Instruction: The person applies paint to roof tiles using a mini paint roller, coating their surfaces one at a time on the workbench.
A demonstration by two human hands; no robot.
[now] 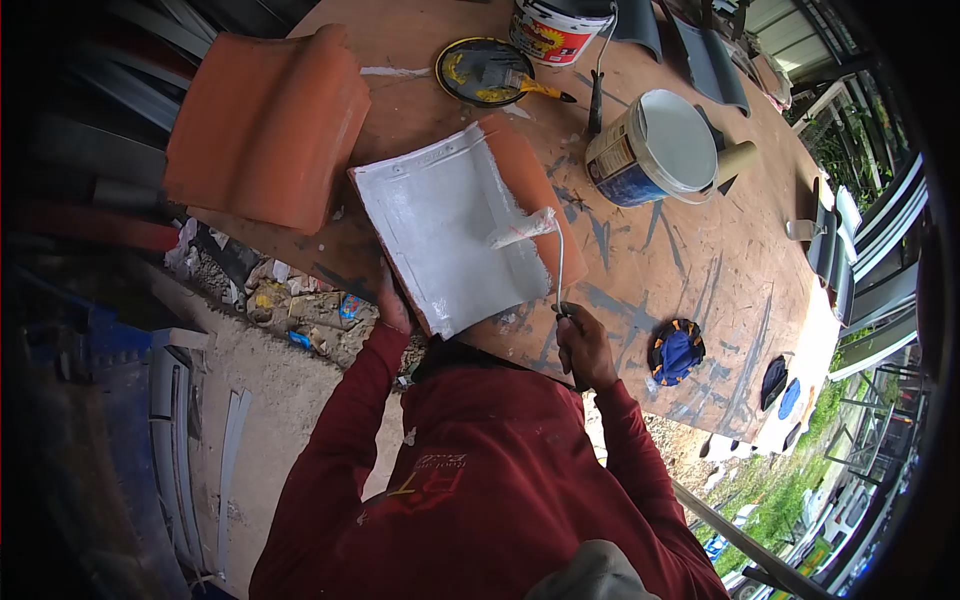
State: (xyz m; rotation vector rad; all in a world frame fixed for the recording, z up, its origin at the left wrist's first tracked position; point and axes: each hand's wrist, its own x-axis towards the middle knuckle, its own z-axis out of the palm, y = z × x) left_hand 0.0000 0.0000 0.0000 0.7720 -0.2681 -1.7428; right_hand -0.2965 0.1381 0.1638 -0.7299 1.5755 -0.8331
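Note:
In the head view, a curved clay roof tile point(435, 225) lies on the wooden table, mostly coated in wet white paint, with bare orange along its right side. My left hand point(393, 303) grips the tile's left edge, its fingers partly hidden by the tile. The handle of a paint roller point(525, 229) is wrapped in my right hand point(588, 348). The roller's white sleeve rests on the tile, near where white meets orange. To the right stands an open bucket of white paint point(612, 160).
An unpainted orange roof tile point(265, 130) sits at the table's upper left. A paintbrush point(525, 84) rests on a yellow-stained black lid point(470, 72), beside another paint bucket point(550, 38). A blue-filled round item point(676, 352) lies on the table point(720, 260). Rubble point(290, 290) covers ground below.

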